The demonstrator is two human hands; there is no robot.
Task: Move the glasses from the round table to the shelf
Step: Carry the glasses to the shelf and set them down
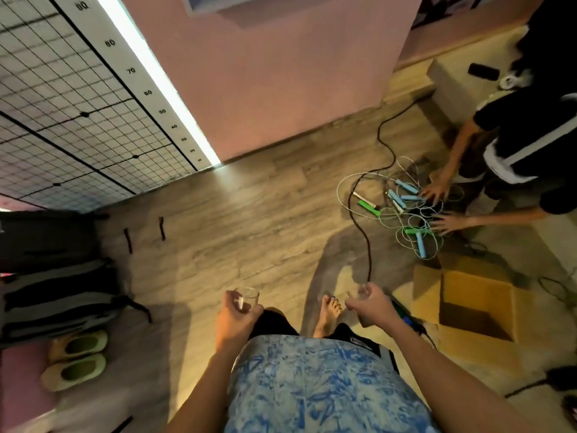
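Your two hands, one glass each, above wooden floor.
Your left hand (232, 314) is gripping a clear glass (246, 300); your right hand (371, 303) is pinching another glass (362, 292).

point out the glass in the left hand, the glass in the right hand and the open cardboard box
clear glass in the left hand (247, 299): head view, on its see-through side wall
clear glass in the right hand (362, 292): head view, on the rim above the fingers
open brown cardboard box (477, 295): head view, on its inner back wall
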